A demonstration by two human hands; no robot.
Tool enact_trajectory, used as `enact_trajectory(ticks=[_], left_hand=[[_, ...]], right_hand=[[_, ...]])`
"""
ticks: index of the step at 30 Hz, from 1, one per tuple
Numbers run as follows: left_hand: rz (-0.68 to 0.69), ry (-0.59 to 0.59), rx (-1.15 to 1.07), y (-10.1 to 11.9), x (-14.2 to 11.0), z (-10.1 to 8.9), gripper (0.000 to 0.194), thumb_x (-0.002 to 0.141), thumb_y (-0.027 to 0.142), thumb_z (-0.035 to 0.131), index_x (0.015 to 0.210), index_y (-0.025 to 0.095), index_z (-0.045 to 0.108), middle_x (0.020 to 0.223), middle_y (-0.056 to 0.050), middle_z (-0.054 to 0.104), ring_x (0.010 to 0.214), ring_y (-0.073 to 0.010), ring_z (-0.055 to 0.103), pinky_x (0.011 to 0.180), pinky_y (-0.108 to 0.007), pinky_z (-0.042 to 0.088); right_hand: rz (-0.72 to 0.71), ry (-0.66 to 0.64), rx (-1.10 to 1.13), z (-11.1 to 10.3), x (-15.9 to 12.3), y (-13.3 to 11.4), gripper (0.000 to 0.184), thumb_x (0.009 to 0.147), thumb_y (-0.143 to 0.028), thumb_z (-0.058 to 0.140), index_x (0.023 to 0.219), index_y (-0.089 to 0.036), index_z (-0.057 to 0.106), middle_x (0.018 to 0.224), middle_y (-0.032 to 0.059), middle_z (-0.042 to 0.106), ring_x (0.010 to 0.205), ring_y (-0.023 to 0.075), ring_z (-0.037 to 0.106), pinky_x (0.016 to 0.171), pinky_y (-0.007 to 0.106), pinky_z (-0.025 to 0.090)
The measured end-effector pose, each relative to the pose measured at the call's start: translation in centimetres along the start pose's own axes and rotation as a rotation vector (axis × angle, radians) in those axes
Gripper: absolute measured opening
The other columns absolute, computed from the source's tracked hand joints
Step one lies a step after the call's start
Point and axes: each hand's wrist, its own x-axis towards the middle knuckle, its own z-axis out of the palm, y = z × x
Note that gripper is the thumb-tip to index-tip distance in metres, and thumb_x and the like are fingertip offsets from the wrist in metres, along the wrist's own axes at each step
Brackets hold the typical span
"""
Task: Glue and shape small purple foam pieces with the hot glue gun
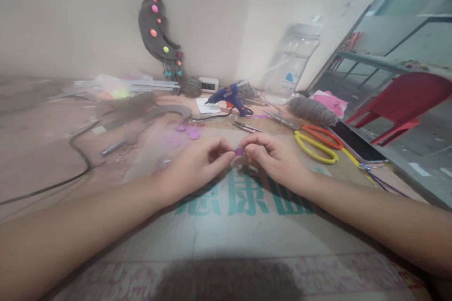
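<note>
Between my two hands is a small purple piece (239, 152), pinched by the fingertips of both; it is too small and blurred to tell its exact kind. My left hand (208, 157) grips its left side with thumb and forefinger. From the right, my right hand (271, 155) closes thumb and forefinger on it. Purple flower-shaped cutouts (193, 132) lie on the board just beyond my left hand. Under both forearms spreads a pale board (226, 240) with green printed characters. Past my hands, tweezers (247, 126) rest on the table.
A blue glue gun (233, 99) stands behind my hands, its black cord (83, 153) running left. Scissors (318, 146) with orange and yellow handles, a phone (358, 142), grey yarn (312, 110) and a water bottle (293, 63) are at right. A grey crescent ornament (150, 26) hangs on the wall.
</note>
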Motion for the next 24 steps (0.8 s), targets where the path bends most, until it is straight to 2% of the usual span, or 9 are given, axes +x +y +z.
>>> enact_trajectory(ticks=[3,7,13,24], left_hand=[[-0.027,0.004,-0.062,-0.13,0.03,0.15,0.023,0.093,0.038,0.050,0.087,0.019,0.063,0.077,-0.001,0.070,0.069,-0.0142,0.062,0.066,-0.026,0.047],[-0.053,0.007,-0.078,-0.18,0.12,0.19,0.024,0.092,0.038,0.051,0.086,0.019,0.063,0.077,-0.002,0.070,0.069,-0.0146,0.062,0.064,-0.027,0.048],[-0.032,-0.002,-0.042,0.02,0.12,-0.02,0.021,0.091,0.035,0.051,0.085,0.019,0.063,0.074,-0.001,0.069,0.069,-0.0146,0.061,0.063,-0.026,0.046],[-0.015,0.015,-0.009,-0.08,0.16,-0.02,0.022,0.090,0.038,0.053,0.091,0.019,0.063,0.083,-0.001,0.069,0.073,-0.0150,0.062,0.068,-0.027,0.047]], right_hand=[[0.022,0.009,0.085,-0.06,0.04,0.24,0.024,0.095,-0.036,0.046,0.096,-0.018,0.061,0.068,-0.0023,0.054,0.059,0.0106,0.052,0.056,0.024,0.042],[0.090,0.032,0.141,-0.03,0.18,-0.01,0.021,0.092,-0.036,0.052,0.099,-0.019,0.061,0.066,-0.0037,0.054,0.056,0.0103,0.051,0.054,0.024,0.042],[0.054,0.005,0.013,0.10,0.48,-0.29,0.012,0.083,-0.028,0.063,0.088,-0.019,0.067,0.084,0.0023,0.070,0.077,0.0154,0.062,0.071,0.029,0.049],[0.046,0.042,-0.053,-0.16,0.34,-0.66,0.013,0.085,-0.027,0.061,0.077,-0.019,0.066,0.074,0.0004,0.069,0.069,0.0142,0.060,0.065,0.026,0.046]])
